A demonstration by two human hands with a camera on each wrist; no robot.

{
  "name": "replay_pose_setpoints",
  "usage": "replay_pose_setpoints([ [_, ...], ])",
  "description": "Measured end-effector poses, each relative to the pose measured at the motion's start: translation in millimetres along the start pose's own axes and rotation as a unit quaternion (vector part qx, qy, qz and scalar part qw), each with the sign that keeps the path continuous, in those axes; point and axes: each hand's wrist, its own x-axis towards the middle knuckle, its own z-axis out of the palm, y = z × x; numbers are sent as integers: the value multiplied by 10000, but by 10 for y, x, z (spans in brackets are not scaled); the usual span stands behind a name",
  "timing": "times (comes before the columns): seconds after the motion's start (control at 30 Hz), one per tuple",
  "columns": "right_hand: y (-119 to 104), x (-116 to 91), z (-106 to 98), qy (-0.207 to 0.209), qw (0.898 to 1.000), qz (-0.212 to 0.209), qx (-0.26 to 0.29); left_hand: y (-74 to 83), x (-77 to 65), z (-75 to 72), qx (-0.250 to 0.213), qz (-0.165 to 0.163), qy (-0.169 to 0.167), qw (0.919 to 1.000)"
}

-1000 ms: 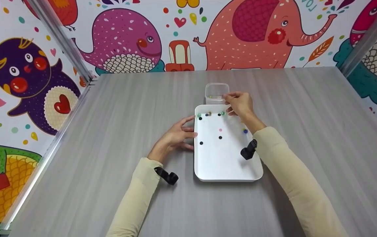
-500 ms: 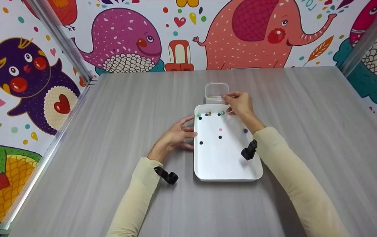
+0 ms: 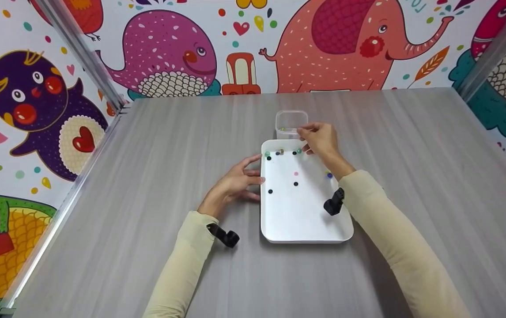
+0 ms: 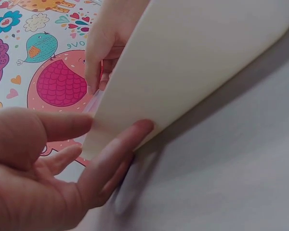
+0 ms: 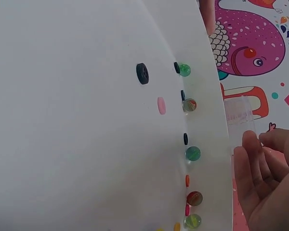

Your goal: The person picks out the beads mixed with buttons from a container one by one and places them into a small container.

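A shallow white tray (image 3: 306, 218), rectangular with rounded corners and a low rim, lies lengthwise on the grey worktop (image 3: 116, 203). Its floor is smooth and glossy, scattered with small buttons and marbles. Near the middle sit a round black button (image 5: 142, 73) with visible holes and a pale pink button (image 5: 161, 106). Along the far wall, seen up close from the right wrist, is a row of 5 marbles: a bright green marble (image 5: 184, 70), a clear marble with brown streaks (image 5: 190, 105), a teal-green marble (image 5: 193, 153), a reddish-brown marble (image 5: 194, 198) and a yellow-green marble (image 5: 193, 221). Thin buttons lie among them, including an orange button (image 5: 187, 180) and a magenta button (image 5: 187, 210).

Just beyond the tray's far end stands a clear plastic container (image 3: 286, 135), squarish with rounded corners; a few yellowish specks show low inside it.

The left hand (image 3: 234, 182) has its fingers spread apart, fingertips touching the outside of the tray's left wall. The right hand (image 3: 321, 139) is at the container's near right corner, thumb and index fingertip close together; whether that grip is clamped on the rim or on something small, I cannot tell.
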Motion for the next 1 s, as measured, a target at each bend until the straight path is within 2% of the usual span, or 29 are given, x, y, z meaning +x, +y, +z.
replay_pose_setpoints([
  [0.23,24,-47,34,84,9999,-62,-48,-8,3,2,-68,17,-49,10000],
  [0.5,44,-64,88,-52,9993,-284,232,-8,0,6,12,27,22,10000],
  [0.77,57,-88,156,-173,9996,-119,170,-9,-3,9,9,51,18,10000],
  [1.0,86,-80,252,-197,9989,-53,433,-6,2,5,11,31,12,10000],
])
